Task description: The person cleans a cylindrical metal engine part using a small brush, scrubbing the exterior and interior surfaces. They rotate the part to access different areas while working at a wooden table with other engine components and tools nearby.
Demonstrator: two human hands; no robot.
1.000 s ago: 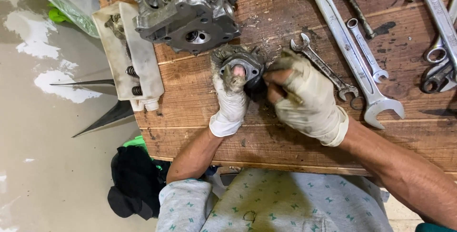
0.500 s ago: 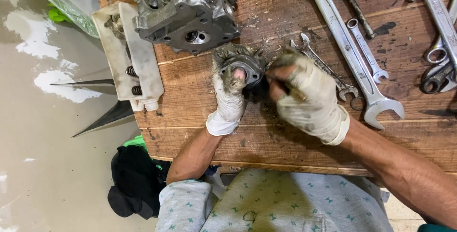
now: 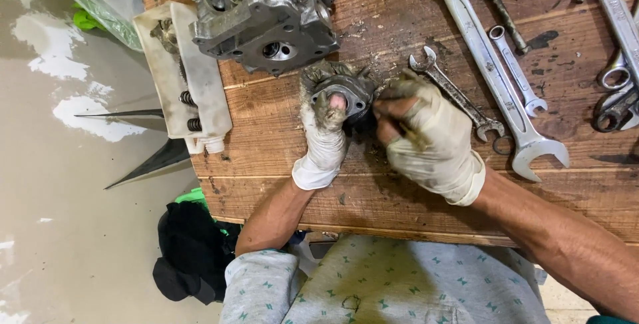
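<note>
My left hand (image 3: 323, 139), in a dirty torn white glove, grips a small grimy metal flange part (image 3: 347, 91) with a round bore, one bare fingertip poking into the bore. My right hand (image 3: 429, 136), also in a soiled glove, is closed around a thin tool whose tip sits against the part's right side; the tool itself is mostly hidden by the fingers. Both hands rest over the wooden workbench (image 3: 279, 158), just in front of a large grey engine casting (image 3: 266, 11).
Several open-ended and combination spanners (image 3: 496, 74) lie on the bench to the right. A dirty white plastic tray (image 3: 186, 78) with springs overhangs the bench's left edge. A black cloth (image 3: 190, 251) lies below on the grey floor.
My right hand shifted slightly, working against the part's side. The left hand kept its hold and the view drifted a little.
</note>
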